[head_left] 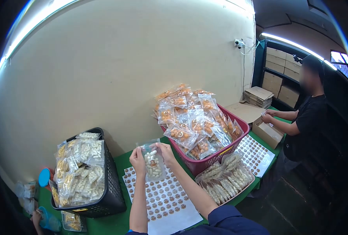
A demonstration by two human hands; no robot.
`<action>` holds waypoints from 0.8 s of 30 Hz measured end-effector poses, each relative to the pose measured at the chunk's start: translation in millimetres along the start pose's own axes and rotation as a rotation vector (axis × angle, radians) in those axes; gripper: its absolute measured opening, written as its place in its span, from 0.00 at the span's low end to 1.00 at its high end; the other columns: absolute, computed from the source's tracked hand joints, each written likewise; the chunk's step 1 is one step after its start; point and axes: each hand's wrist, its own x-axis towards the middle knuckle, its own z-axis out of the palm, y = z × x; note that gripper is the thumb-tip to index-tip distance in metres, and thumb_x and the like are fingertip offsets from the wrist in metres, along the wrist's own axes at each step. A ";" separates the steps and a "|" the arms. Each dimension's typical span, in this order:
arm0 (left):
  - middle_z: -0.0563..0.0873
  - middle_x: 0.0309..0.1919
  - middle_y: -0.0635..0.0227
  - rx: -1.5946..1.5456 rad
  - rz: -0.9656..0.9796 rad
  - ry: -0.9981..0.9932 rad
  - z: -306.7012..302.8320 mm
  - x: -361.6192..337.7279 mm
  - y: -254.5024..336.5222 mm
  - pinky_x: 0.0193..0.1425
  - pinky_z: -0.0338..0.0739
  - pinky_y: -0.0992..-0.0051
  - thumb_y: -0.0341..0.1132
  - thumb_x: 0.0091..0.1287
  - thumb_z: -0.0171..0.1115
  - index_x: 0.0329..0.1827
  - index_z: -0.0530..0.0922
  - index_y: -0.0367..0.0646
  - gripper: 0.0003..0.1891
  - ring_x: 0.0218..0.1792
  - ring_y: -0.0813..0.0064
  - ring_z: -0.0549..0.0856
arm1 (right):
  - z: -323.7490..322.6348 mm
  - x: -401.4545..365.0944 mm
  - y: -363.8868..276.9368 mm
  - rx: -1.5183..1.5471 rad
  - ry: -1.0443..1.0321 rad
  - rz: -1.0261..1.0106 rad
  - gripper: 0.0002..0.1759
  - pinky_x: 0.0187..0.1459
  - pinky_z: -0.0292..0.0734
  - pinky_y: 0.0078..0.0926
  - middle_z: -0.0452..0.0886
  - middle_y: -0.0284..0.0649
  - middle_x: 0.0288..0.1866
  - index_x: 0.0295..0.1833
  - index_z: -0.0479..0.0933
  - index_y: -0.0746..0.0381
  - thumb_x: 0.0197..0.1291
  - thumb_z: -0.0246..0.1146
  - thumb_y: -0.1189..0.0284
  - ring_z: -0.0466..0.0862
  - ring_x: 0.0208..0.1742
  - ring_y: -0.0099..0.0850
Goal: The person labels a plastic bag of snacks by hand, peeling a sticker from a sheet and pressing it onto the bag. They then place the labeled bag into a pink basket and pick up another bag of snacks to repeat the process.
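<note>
Between my two hands hangs a clear plastic pouch point(153, 164) of white oblong pieces, with a round brown label on its front. My left hand point(138, 159) grips its upper left edge. At the upper right edge, the fingers of my right hand point(166, 153) are closed on the same pouch. Below it lies a white sheet of round stickers point(164, 201), partly covered by my forearms. To the right, a box of upright pouches point(224, 182) with pale pieces sits near my right forearm.
A black basket point(113, 184) heaped with pouches stands left. A maroon basket point(193, 166) piled with orange-filled pouches stands right, beside another sticker sheet point(256, 154). A person point(309, 113) works at a cardboard box point(269, 133). Another person's hand point(37, 217) touches a blue container point(49, 220).
</note>
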 end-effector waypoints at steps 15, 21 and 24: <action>0.80 0.40 0.66 -0.016 -0.030 -0.207 3.0 -19.9 -9.8 0.42 0.73 0.80 0.37 0.59 0.62 0.47 0.74 0.35 0.17 0.39 0.79 0.79 | 25.6 -18.6 0.9 -0.534 0.159 -0.390 0.14 0.37 0.69 0.17 0.76 0.34 0.35 0.41 0.76 0.66 0.60 0.56 0.65 0.72 0.32 0.19; 0.83 0.29 0.68 -0.076 -0.065 -0.179 -1.9 -14.8 -0.1 0.38 0.72 0.83 0.35 0.61 0.60 0.35 0.79 0.34 0.10 0.32 0.82 0.79 | 9.0 -13.9 0.8 -0.166 -0.002 -0.075 0.08 0.38 0.69 0.16 0.79 0.34 0.33 0.37 0.77 0.67 0.54 0.62 0.73 0.76 0.32 0.18; 0.83 0.28 0.69 0.098 -0.022 -0.213 -8.9 -7.6 3.2 0.36 0.72 0.83 0.33 0.60 0.61 0.33 0.80 0.34 0.09 0.30 0.83 0.79 | 0.2 -11.8 -3.7 -0.330 0.014 -0.175 0.07 0.37 0.69 0.15 0.79 0.34 0.31 0.34 0.78 0.67 0.53 0.63 0.74 0.75 0.32 0.17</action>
